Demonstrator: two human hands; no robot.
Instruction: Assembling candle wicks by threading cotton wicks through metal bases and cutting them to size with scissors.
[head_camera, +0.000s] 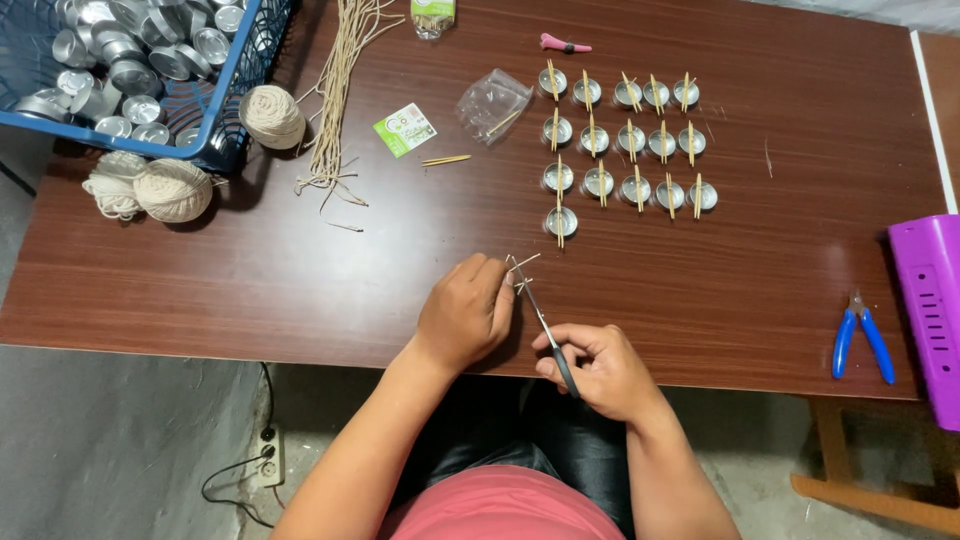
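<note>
Head view: tool (540, 318) tip up-left, diagonal.

Wood, metal, cord and plastic

The worktop (700, 290) is showing dark, smooth wood grain with a soft sheen; the small cups (620, 140) are gleaming as shiny metal, crossed by pale matt wooden sticks (559, 215). The cord balls (272, 116) are looking rough and fibrous, the pliers' blue handles (862, 345) glossy plastic, the basket (240, 60) blue plastic.
</note>
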